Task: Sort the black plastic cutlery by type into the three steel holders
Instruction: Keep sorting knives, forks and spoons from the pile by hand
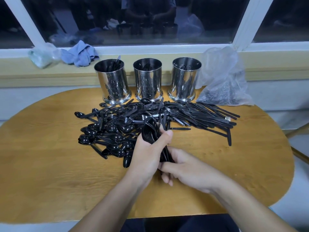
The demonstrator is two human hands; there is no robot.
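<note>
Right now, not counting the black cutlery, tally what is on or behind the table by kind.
Shiny steel cylindrical holders: 3
Clear plastic bags: 2
Crumpled blue cloth: 1
Total: 6

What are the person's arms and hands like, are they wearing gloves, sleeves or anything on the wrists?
Both arms are bare as far up as the picture shows: no sleeves reach the forearms. The left hand and right hand wear no gloves, and no rings, watch or bands show on the fingers or wrists. The nails look short and unpainted. At the bottom edge, dark clothing shows on the person's lap.
</note>
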